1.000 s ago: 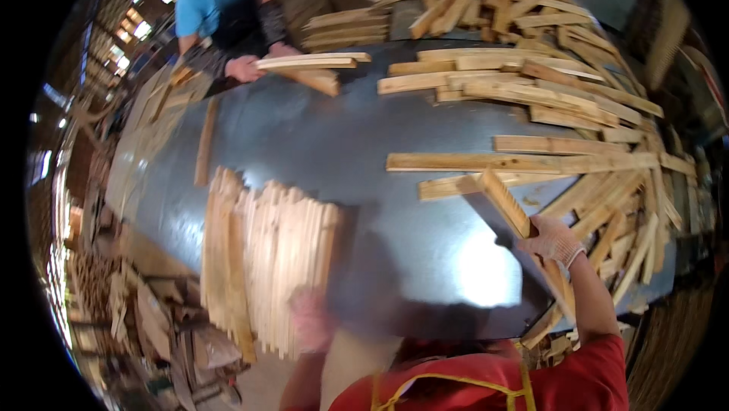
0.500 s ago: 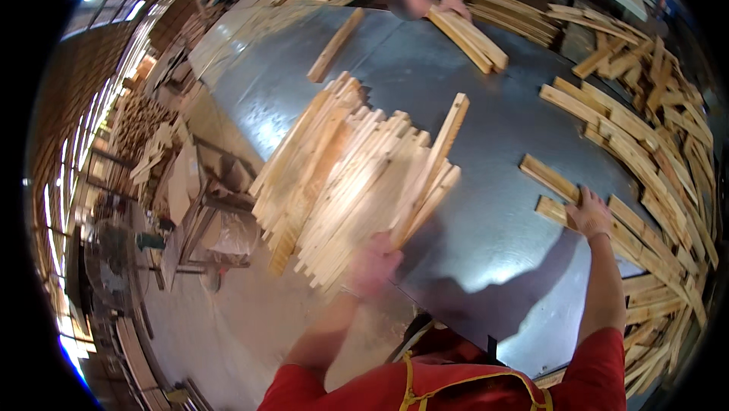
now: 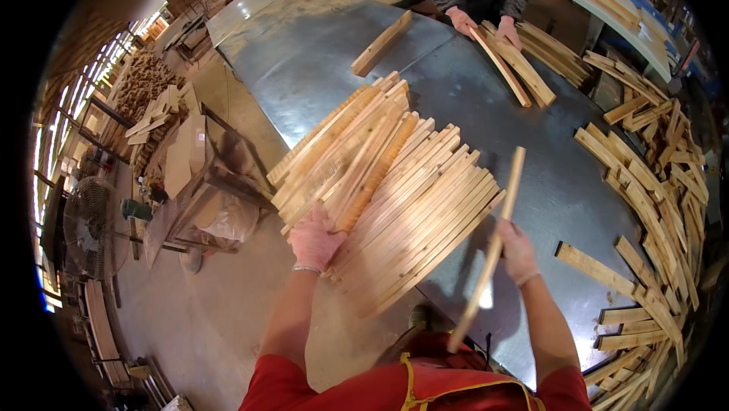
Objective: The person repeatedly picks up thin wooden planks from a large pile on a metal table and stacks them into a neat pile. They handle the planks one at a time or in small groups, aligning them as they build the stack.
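My right hand (image 3: 518, 251), in a pale pink glove, is closed around a long wooden strip (image 3: 481, 283). That strip is held up at a slant, apart from the right side of a wide layer of wooden strips (image 3: 425, 214) lying side by side at the table's near edge. On the left part of this layer, more strips (image 3: 342, 134) are stacked higher. My gloved left hand (image 3: 315, 238) grips the near end of one of these upper strips, its fingertips curled over the wood.
A co-worker's gloved hands (image 3: 486, 25) hold two strips across the metal table (image 3: 562, 183). One loose strip (image 3: 382, 43) lies at the far left of the tabletop. Heaped strips (image 3: 645, 191) line the right side. A floor fan (image 3: 89, 225) and a wooden stand (image 3: 220, 176) are at left.
My left hand has moved left, from the layer's right end to the stacked strips. My right hand has lifted a strip from the right side and brought it towards the layer.
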Action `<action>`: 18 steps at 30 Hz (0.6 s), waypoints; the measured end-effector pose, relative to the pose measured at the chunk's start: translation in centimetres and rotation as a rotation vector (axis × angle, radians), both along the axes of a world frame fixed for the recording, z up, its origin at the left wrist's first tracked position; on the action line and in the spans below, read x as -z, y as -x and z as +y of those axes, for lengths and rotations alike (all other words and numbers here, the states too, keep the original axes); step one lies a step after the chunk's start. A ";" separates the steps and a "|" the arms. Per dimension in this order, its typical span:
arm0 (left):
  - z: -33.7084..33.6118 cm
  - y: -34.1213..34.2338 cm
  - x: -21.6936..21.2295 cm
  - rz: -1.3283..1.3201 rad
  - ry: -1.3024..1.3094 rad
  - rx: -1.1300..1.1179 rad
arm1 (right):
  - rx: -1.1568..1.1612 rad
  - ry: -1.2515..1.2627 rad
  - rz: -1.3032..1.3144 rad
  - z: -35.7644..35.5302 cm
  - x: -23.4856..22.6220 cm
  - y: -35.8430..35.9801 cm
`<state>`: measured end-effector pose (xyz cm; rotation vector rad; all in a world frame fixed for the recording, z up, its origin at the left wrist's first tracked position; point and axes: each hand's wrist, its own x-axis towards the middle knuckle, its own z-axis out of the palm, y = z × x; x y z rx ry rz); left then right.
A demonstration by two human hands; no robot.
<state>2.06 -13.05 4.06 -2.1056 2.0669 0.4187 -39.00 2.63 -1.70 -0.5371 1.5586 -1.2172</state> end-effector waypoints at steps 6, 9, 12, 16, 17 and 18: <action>0.7 -2.4 3.1 0.298 0.088 0.051 | -0.078 -0.112 -0.045 -14.6 0.9 -12.7; 0.8 -0.9 1.1 0.398 0.051 0.099 | -0.513 0.004 0.555 -19.0 1.0 -16.3; 0.8 -1.1 5.2 0.392 0.128 0.221 | -0.772 0.246 0.471 -19.3 1.3 -18.3; 0.4 -4.4 6.5 0.222 0.209 0.264 | -0.776 0.447 0.767 -11.8 0.8 -13.1; 0.2 -4.0 4.4 0.315 0.178 0.186 | -0.642 0.189 0.458 -9.1 -1.1 -10.4; 0.2 -2.7 2.5 0.282 0.154 0.167 | -0.327 0.325 0.620 -5.9 2.0 -7.5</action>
